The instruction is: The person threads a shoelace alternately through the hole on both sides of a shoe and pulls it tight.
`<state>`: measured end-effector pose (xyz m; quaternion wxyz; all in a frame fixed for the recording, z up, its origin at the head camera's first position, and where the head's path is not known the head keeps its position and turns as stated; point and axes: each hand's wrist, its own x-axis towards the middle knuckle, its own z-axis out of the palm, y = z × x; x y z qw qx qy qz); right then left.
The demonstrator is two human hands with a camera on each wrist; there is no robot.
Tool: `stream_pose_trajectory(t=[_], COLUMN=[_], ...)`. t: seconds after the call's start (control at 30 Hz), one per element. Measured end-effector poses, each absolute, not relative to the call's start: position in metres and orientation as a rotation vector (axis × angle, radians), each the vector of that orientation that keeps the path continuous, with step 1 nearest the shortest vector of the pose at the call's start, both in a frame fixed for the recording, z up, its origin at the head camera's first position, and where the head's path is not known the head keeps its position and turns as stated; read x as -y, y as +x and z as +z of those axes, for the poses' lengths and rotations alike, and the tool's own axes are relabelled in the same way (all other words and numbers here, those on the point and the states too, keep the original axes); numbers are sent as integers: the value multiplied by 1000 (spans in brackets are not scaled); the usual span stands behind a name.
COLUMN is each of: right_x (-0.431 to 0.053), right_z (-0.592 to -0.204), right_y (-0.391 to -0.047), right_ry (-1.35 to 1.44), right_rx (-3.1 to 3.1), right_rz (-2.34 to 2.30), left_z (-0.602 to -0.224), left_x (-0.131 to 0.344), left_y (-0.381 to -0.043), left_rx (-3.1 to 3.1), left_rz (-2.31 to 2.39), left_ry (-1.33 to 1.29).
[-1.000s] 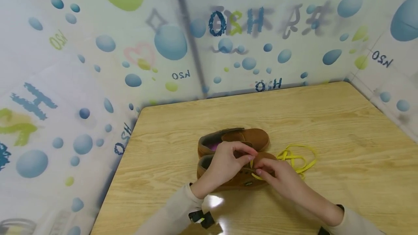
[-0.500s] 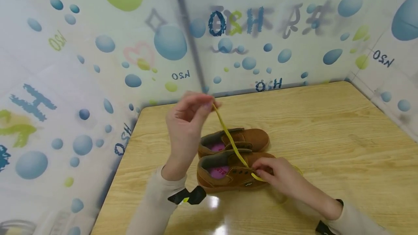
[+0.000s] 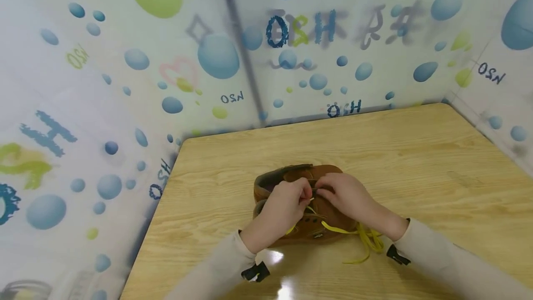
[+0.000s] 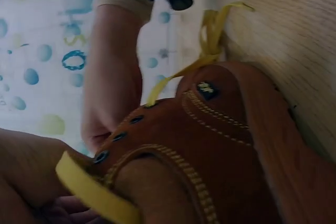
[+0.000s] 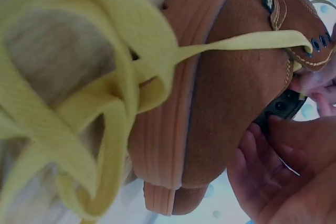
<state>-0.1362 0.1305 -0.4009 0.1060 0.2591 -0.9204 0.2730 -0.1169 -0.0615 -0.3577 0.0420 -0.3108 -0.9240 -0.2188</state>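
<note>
The left hand (image 3: pixel 276 209) pinches the lace (image 5: pixel 247 42), likely limp and best held near its tip; the right hand (image 3: pixel 347 198) grips the shoe's (image 5: pixel 226 93) flap (image 5: pixel 283 103).

The head camera looks forward and down; both wrist cameras, close in, share one shoe (image 5: pixel 226 87)

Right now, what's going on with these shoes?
Someone appears to be lacing a brown suede shoe with a flat yellow lace: their left hand pinches it near the tip, their right hand grips the dark-lined far flap. The lace enters the near flap toward the toe; three eyelets there look bare. A matching shoe sits behind.
</note>
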Motion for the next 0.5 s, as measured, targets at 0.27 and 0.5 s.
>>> stream_pose_trajectory(t=[0.27,0.5], right_x=[-130,-129], right_z=[-401,-403], right_y=[-140,-140], right_ry=[726,667], right_rx=[2724,2748], right_rz=[886,943], left_z=[-371,-369], left_x=[43,31], left_y=[-122,-125], left_rx=[2727,2787], left_rz=[-288,-130], left_ry=[-781,-739])
